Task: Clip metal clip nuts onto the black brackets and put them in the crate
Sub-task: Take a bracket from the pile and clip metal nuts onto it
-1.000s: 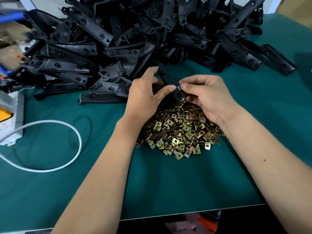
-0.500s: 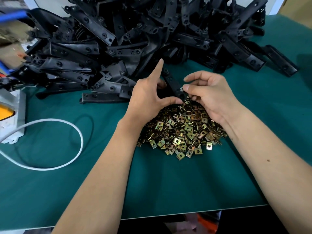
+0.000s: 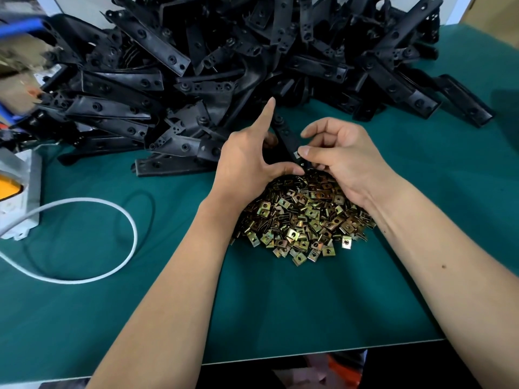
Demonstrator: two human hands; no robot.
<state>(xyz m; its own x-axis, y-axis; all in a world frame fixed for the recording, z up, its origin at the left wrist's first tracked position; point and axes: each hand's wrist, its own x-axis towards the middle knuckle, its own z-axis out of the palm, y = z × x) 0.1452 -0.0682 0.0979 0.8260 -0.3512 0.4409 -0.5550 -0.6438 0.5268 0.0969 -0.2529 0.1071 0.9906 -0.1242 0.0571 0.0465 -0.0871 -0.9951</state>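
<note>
Between both hands (image 3: pixel 247 164) (image 3: pixel 341 160) — black bracket (image 3: pixel 286 138)

I can find no text, label, brand, number or sign that can be read here. The grey box (image 3: pixel 19 197) at the left edge of the tabletop (image 3: pixel 280 310) has a yellow patch on it, but no letters are visible there. The blurred things at the far left show no legible writing.
</note>
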